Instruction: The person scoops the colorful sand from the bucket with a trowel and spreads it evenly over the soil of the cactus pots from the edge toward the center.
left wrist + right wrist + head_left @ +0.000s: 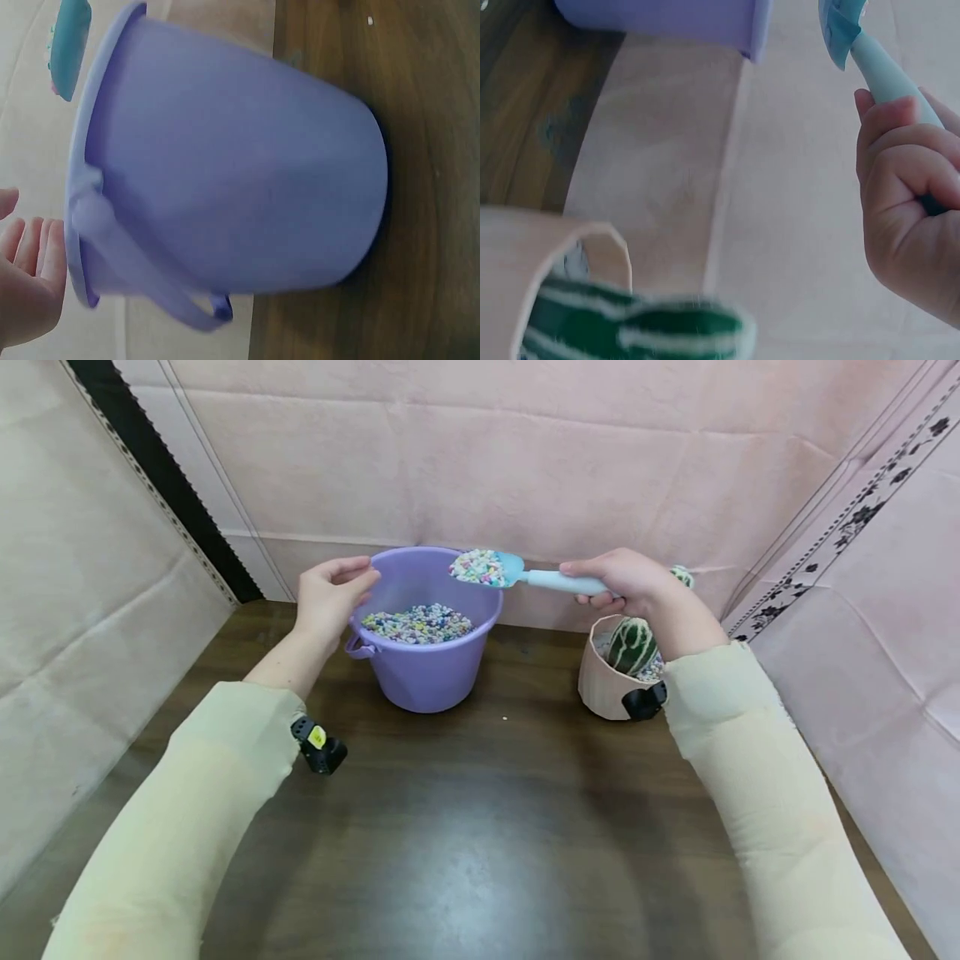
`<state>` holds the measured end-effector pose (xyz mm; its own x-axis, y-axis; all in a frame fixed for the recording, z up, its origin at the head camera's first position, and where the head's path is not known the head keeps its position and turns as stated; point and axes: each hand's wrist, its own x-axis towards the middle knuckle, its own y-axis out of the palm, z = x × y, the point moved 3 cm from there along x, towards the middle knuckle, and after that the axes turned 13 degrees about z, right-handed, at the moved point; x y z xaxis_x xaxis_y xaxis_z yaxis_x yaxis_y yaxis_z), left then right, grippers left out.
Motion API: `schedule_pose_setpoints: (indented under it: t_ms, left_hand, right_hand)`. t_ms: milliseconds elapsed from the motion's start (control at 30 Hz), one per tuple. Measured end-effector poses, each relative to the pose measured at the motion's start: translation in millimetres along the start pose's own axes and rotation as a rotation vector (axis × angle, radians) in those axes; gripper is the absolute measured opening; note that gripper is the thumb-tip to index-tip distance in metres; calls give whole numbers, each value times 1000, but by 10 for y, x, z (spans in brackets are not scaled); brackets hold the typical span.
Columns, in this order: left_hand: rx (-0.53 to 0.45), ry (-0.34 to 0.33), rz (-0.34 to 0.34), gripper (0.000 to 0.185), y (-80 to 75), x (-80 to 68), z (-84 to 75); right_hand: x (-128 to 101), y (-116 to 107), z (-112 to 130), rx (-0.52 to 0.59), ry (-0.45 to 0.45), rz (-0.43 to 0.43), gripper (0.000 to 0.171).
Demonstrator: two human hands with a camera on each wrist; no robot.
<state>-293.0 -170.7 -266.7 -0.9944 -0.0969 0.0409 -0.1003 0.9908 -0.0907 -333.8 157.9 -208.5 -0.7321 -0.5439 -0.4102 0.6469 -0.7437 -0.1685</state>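
A dark brown wooden table point(465, 827) fills the lower half of the head view, and pink cloth point(525, 452) hangs behind it across the upper part of the frame. A beige cloth point(82, 610) covers the left side.

A purple bucket point(427, 668) stands on the table a little left of the centre of the frame. It is about half full of small coloured pebbles point(417, 623). In the left wrist view the bucket's wall point(240, 172) fills most of the picture, and its handle hangs down at the lower side.

To the right of the bucket, apart from it, stands a beige pot point(603, 685) with a green striped cactus point(632, 646) in it. In the right wrist view the cactus point(637, 330) is at the lower left, blurred.

The right hand point(626, 583) is in the centre right of the frame, above the pot. Its fingers are curled around the handle of a light blue scoop point(540, 577). The head of the scoop carries a heap of pebbles and is over the back rim of the bucket.

The left hand point(330, 593) is beside the left rim of the bucket, just above the handle joint. Its fingers are relaxed, slightly bent, and hold nothing. I cannot tell whether they touch the rim.

Both arms wear pale yellow sleeves point(187, 810).
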Motion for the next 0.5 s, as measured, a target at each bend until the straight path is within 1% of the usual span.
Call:
schedule_pose_setpoints:
  t_ms: [133,233,333,500]
  left_hand:
    - [-30,7,35,40,91,16,-45]
    - [-48,11,61,40,138,29,-75]
    - [-49,11,89,40,181,37,-95]
    - [-42,16,136,41,291,49,-111]
  right_hand:
    - [-170,-74,2,26,-8,3,29]
    - [-289,-134,11,28,-13,-11,29]
    - [-393,-199,16,42,-24,-27,26]
    - [-572,-311,-9,79,-56,-29,20]
